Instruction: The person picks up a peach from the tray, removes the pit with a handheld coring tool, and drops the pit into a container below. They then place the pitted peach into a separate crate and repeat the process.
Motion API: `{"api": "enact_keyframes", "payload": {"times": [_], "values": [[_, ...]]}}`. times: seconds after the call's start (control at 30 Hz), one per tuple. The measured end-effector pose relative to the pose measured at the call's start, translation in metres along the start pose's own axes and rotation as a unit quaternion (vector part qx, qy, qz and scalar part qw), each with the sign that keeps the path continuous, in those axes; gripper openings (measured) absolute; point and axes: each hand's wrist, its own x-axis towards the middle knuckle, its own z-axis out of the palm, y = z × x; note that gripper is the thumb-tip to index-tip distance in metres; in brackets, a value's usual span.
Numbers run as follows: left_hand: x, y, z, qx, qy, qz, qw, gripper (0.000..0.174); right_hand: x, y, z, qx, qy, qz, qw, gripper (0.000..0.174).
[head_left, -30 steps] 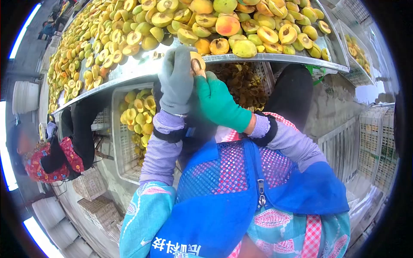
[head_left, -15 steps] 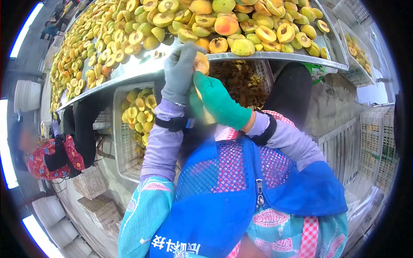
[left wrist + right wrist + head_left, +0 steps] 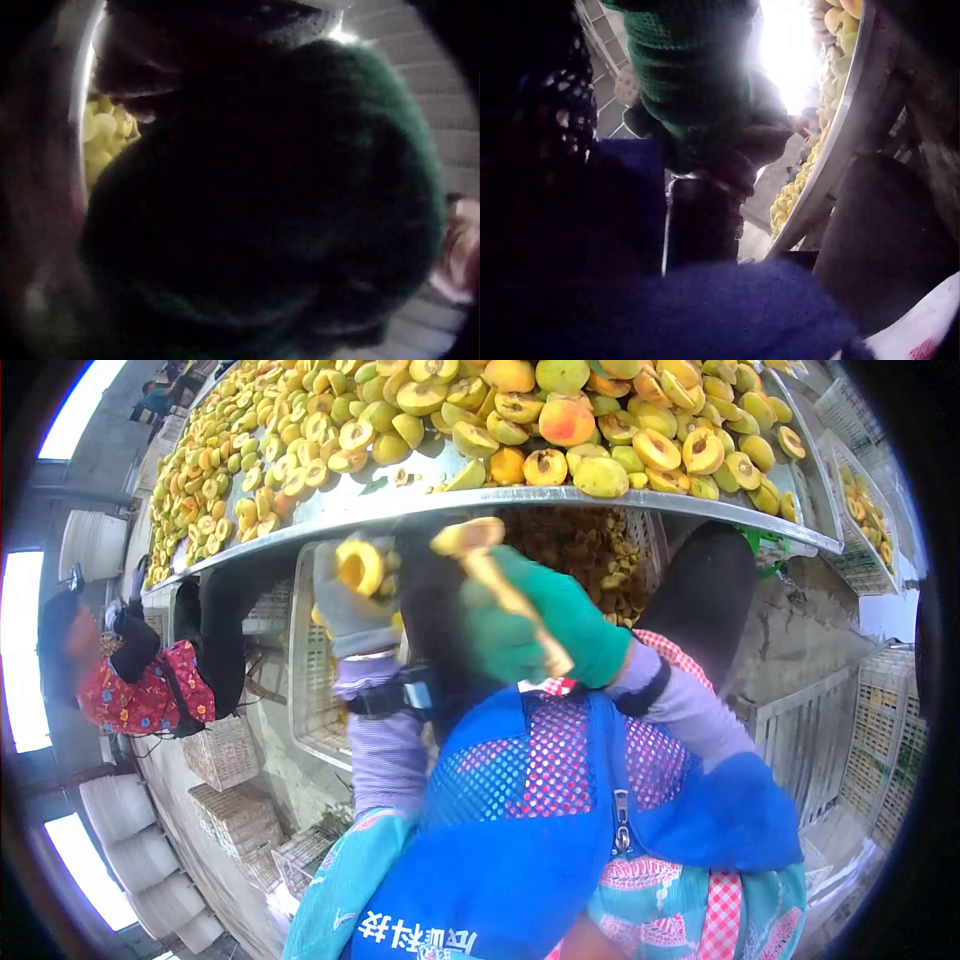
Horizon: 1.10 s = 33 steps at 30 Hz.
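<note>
1. Since half a second ago my hands have parted: the fruit they shared at the tabletop edge is now two pieces, and both hands have dropped below the rim.
2. The left hand [image 3: 355, 610], in a grey glove, pinches one half [image 3: 359, 566], cut face towards me.
3. The right hand [image 3: 545, 625], in a green glove, is curled round a blurred yellowish tool [image 3: 510, 600], with the other half [image 3: 467, 537] at its upper end.
4. Gloves block both wrist views.
5. Behind the left hand is a crate [image 3: 305, 690] of halves.
6. Above is the tabletop [image 3: 600, 500], heaped with fruit [image 3: 566, 420].
7. Far left is another person [image 3: 140, 690].
</note>
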Motion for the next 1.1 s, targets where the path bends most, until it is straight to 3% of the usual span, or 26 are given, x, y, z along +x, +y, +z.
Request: {"api": "enact_keyframes", "payload": {"times": [0.03, 0.07, 0.1, 0.13, 0.2, 0.27, 0.33, 0.4, 0.43, 0.47, 0.53, 0.6, 0.63, 0.67, 0.7, 0.77, 0.8, 0.87, 0.93, 1.03, 1.1], "values": [[0.007, 0.002, -0.019, 0.312, 0.098, 0.078, 0.942, 0.049, -0.01, -0.012, -0.014, -0.013, 0.085, -0.021, 0.996, 0.033], [0.012, 0.006, -0.031, 0.586, 0.186, 0.15, 0.774, 0.048, -0.01, -0.021, -0.07, 0.069, 0.042, -0.04, 0.996, 0.03], [0.016, 0.017, -0.029, 0.797, 0.167, 0.111, 0.57, 0.052, -0.023, -0.016, -0.099, -0.195, 0.282, -0.182, 0.922, 0.03], [0.025, 0.024, -0.008, 0.767, 0.169, 0.156, 0.599, 0.054, -0.038, -0.005, -0.162, -0.139, 0.306, -0.194, 0.922, 0.03], [0.046, 0.032, 0.058, 0.697, 0.173, 0.231, 0.656, 0.058, -0.038, -0.017, -0.128, -0.045, 0.297, -0.117, 0.947, 0.034], [0.07, 0.02, 0.134, 0.628, 0.106, 0.164, 0.753, 0.061, -0.033, -0.021, -0.084, -0.177, 0.363, -0.155, 0.902, 0.035], [0.107, -0.008, 0.171, 0.805, 0.064, 0.138, 0.574, 0.062, -0.023, -0.029, -0.049, -0.302, 0.396, -0.2, 0.844, 0.036], [0.114, 0.016, 0.176, 0.788, -0.061, 0.098, 0.605, 0.062, -0.018, -0.035, -0.026, -0.411, 0.406, -0.242, 0.78, 0.036], [0.109, 0.022, 0.167, 0.704, -0.092, 0.163, 0.685, 0.053, -0.017, -0.039, -0.017, -0.442, 0.424, -0.257, 0.748, 0.032], [0.097, 0.025, 0.157, 0.555, -0.114, 0.12, 0.815, 0.04, -0.012, -0.043, -0.021, -0.497, 0.411, -0.305, 0.701, 0.031], [0.088, 0.02, 0.134, 0.294, -0.18, 0.126, 0.93, 0.032, 0.004, -0.048, -0.032, -0.589, 0.379, -0.372, 0.609, 0.029], [0.062, 0.01, 0.129, 0.242, -0.195, 0.165, 0.936, 0.032, 0.021, -0.048, -0.037, -0.664, 0.351, -0.416, 0.513, 0.028], [0.05, 0.006, 0.128, 0.277, -0.201, 0.185, 0.921, 0.035, 0.028, -0.047, -0.037, -0.701, 0.34, -0.444, 0.444, 0.028], [0.037, 0.001, 0.13, 0.232, -0.204, 0.174, 0.935, 0.035, 0.035, -0.047, -0.039, -0.732, 0.329, -0.469, 0.369, 0.028], [0.024, -0.004, 0.133, 0.186, -0.208, 0.16, 0.947, 0.036, 0.045, -0.047, -0.044, -0.681, 0.322, -0.518, 0.404, 0.03], [0.014, -0.017, 0.138, 0.11, -0.198, 0.181, 0.957, 0.036, 0.038, -0.041, -0.028, -0.525, 0.341, -0.413, 0.661, 0.032], [0.013, -0.023, 0.14, 0.07, -0.221, 0.158, 0.96, 0.036, 0.034, -0.035, -0.019, -0.426, 0.337, -0.344, 0.766, 0.033], [0.015, -0.034, 0.138, -0.009, -0.262, 0.111, 0.959, 0.038, 0.032, -0.027, -0.013, -0.397, 0.354, -0.34, 0.776, 0.034], [0.018, -0.037, 0.135, 0.048, -0.263, 0.136, 0.954, 0.047, 0.026, -0.03, -0.013, -0.363, 0.355, -0.304, 0.806, 0.032], [0.005, -0.028, 0.142, 0.116, -0.215, 0.186, 0.952, 0.044, 0.025, -0.037, -0.036, -0.632, 0.339, -0.39, 0.577, 0.029], [0.005, -0.029, 0.144, 0.14, -0.181, 0.205, 0.952, 0.043, 0.025, -0.034, -0.039, -0.742, 0.312, -0.458, 0.377, 0.027]]}}
